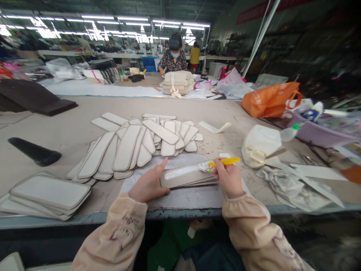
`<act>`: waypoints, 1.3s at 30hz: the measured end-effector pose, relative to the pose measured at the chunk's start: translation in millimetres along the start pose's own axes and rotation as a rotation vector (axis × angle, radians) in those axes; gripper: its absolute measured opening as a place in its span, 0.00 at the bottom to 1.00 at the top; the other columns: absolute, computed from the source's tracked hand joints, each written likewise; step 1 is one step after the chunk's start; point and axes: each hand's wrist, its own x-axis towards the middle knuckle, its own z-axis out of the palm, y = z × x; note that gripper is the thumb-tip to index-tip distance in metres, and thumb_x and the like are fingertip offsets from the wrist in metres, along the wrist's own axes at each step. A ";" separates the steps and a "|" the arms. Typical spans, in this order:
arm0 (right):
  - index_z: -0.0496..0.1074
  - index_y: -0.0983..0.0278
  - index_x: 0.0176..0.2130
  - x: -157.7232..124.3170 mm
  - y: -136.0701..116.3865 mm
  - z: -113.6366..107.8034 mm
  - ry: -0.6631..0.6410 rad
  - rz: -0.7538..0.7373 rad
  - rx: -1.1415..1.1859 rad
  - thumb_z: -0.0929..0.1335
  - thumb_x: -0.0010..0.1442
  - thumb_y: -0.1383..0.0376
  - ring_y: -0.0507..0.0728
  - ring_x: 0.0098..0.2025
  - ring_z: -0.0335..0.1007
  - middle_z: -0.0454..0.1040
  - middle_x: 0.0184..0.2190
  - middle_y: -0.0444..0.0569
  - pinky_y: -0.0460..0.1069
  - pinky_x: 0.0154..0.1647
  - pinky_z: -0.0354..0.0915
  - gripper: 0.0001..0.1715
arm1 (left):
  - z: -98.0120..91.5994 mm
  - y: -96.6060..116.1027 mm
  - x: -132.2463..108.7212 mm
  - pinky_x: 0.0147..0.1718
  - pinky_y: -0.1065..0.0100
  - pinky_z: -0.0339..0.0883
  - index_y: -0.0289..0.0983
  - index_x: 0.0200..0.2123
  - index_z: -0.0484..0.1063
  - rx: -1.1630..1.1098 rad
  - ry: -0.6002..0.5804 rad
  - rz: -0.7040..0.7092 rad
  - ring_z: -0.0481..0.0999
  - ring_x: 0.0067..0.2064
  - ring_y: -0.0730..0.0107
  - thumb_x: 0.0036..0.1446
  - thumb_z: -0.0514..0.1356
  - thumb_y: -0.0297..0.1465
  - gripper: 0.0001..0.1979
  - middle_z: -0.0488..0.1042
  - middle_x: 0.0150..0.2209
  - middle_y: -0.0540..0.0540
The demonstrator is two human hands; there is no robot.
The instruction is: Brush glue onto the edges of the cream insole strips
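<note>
My right hand is closed on the yellow handle of a glue brush. The brush's head rests in wet white glue near the right end of a long beige panel. A glossy streak of glue runs along that panel, which lies on a few similar ones. My left hand grips the panel's left end, thumb on the far side and fingers on the near side. Beyond my hands spreads a loose heap of cream rounded panels. A sheet of pale paper lies under the work.
Larger panels are stacked at the left, near a black tapered object. To the right stand a cut white jug smeared with glue, crumpled cloth, an orange bag and a purple basin. A co-worker sits opposite behind bundled pieces.
</note>
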 end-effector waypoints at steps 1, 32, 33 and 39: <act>0.70 0.61 0.16 3.5 4.8 -7.7 0.034 0.010 -0.037 0.61 0.62 0.52 0.55 0.20 0.67 0.68 0.12 0.46 0.49 0.30 0.60 0.29 | 0.9 -1.1 0.1 0.53 0.58 0.63 0.38 0.69 0.40 0.002 0.004 0.004 0.69 0.56 0.51 0.45 0.65 0.38 0.53 0.66 0.58 0.38; 0.65 0.59 0.11 -10.8 -13.8 11.9 -0.135 0.035 0.012 0.61 0.61 0.53 0.55 0.20 0.66 0.66 0.11 0.45 0.49 0.31 0.61 0.31 | -4.0 8.8 -0.7 0.55 0.57 0.62 0.33 0.69 0.42 0.021 -0.019 0.008 0.67 0.58 0.50 0.47 0.63 0.35 0.49 0.66 0.59 0.35; 0.65 0.60 0.12 -5.4 -9.0 3.3 -0.094 0.047 -0.019 0.61 0.61 0.53 0.55 0.21 0.67 0.67 0.11 0.45 0.49 0.30 0.60 0.30 | -4.0 8.6 -0.9 0.55 0.56 0.62 0.33 0.69 0.43 0.019 -0.017 0.011 0.67 0.58 0.50 0.48 0.63 0.35 0.49 0.66 0.59 0.35; 0.67 0.62 0.12 13.8 8.3 -33.8 0.088 0.085 -0.202 0.61 0.59 0.56 0.57 0.24 0.69 0.71 0.14 0.49 0.50 0.30 0.58 0.29 | -2.0 5.3 0.9 0.55 0.57 0.61 0.34 0.68 0.45 0.029 -0.011 0.024 0.69 0.57 0.51 0.48 0.62 0.35 0.46 0.68 0.58 0.38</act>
